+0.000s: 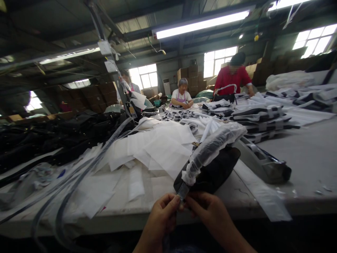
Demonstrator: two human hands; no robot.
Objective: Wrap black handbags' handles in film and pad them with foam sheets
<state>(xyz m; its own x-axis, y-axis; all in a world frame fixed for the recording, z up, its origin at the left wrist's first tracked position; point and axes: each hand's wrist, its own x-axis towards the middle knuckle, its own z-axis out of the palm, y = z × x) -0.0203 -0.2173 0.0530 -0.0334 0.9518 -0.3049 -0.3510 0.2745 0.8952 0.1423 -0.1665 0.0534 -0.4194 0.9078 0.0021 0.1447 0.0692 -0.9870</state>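
A black handbag lies at the front edge of the table. Its arched handle is wrapped in clear plastic film. My left hand pinches the strap end at the near base of that handle, thumb on top. Close beside it, my right hand is closed with its fingertips at the same strap end; what they grip is partly hidden. A small gold-coloured fitting shows on the bag's far side.
A grey tape dispenser stands right of the bag. White sheets spread to the left, near hanging grey strips. Stacked wrapped bags lie behind. Two co-workers, one in a red top, one in an apron, are across the table.
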